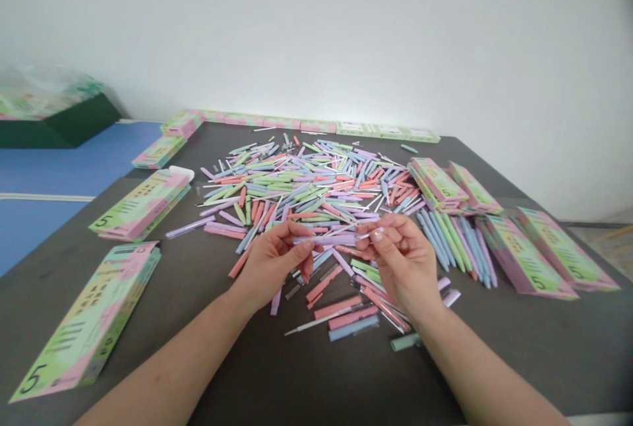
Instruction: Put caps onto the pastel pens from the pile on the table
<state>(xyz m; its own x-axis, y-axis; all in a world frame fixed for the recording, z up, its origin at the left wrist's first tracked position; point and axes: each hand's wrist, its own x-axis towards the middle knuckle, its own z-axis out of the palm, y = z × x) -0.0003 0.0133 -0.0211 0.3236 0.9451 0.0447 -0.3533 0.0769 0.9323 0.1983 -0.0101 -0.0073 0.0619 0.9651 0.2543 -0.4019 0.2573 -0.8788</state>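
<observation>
Both of my hands are raised over a dark table, holding one lilac pen barrel level between them. My left hand pinches its left end with curled fingers. My right hand grips its right end, where a thin white refill sticks out. Behind the hands lies a wide heap of pastel pen parts in green, pink, blue and lilac. Below the hands lie several loose pink and blue barrels.
Flat green-and-pink packs marked "5" lie at the left and right. More packs line the far edge. A row of sorted pens lies at the right. A dark green box stands on blue floor.
</observation>
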